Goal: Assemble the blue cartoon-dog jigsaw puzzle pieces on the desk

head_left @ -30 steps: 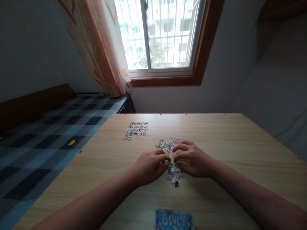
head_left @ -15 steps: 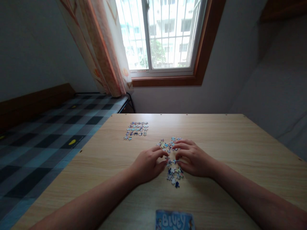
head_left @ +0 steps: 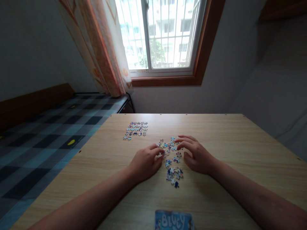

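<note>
Loose jigsaw puzzle pieces (head_left: 175, 172) lie in a scattered strip on the wooden table (head_left: 227, 137), between my two hands. My left hand (head_left: 146, 161) is at the strip's left edge, with thumb and forefinger bent towards each other on a small puzzle piece (head_left: 164, 154), mostly hidden by the fingertips. On the other side, my right hand (head_left: 195, 155) holds nothing. Its fingers are apart and reach over the upper right pieces, with the thumb separate below. Farther off to the left, more puzzle pieces (head_left: 136, 129) are laid out in rough rows.
A blue box marked "Bluey" (head_left: 174, 220) lies at the near edge of view. Left of the table is a bed with a checked cover (head_left: 59, 137). A curtain (head_left: 103, 54) hangs beside a barred window (head_left: 170, 35) beyond the table.
My right hand has drawn back to the right and its fingers have spread, uncovering pieces in the middle. My left hand has shifted slightly left.
</note>
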`<state>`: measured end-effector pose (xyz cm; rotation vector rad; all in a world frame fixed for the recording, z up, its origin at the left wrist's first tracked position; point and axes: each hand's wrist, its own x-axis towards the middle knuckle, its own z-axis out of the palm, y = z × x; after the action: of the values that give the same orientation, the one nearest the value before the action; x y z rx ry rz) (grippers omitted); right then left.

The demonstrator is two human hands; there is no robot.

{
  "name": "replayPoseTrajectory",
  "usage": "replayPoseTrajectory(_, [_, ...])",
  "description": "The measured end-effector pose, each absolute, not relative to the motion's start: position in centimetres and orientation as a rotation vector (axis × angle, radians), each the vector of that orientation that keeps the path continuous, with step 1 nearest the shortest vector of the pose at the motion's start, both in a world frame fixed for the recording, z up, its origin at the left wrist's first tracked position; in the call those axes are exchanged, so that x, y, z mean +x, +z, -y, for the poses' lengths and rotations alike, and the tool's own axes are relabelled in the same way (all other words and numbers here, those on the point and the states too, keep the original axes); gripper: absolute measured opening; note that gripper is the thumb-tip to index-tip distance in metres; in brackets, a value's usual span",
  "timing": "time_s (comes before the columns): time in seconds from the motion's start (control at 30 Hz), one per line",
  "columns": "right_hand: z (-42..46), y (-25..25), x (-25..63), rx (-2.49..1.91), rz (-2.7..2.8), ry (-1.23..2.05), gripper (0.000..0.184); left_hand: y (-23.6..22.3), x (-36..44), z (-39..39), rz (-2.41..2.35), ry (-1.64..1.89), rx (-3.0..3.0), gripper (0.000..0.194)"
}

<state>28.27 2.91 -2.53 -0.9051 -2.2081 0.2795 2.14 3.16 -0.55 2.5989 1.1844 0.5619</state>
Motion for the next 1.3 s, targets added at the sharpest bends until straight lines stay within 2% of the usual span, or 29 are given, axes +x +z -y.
replayPoseTrajectory(0.33, [-2.64,-2.20,28.10,-0.873,2.300,0.267,0.015,-0.77,2.06,-3.30,-1.250,0.570,2.606,0.022])
replayPoseTrajectory(0.93, [-2.36,-1.79,28.05,-0.817,2.360,0.290,0.011,-0.61,2.20,-3.30,-1.319,0.597,2.585,0.021])
replayPoseTrajectory(1.17, [-2.89,-2.46,28.07,-0.972,2.261,0.135,0.016,-0.77,2.12,-3.16,-1.119,0.629,2.618,0.026])
replayPoseTrajectory(1.3, [-2.81,-2.40,28.05,-0.921,2.230,0.153,0.013,-0.62,2.14,-2.95,-0.983,0.636,2.655,0.029])
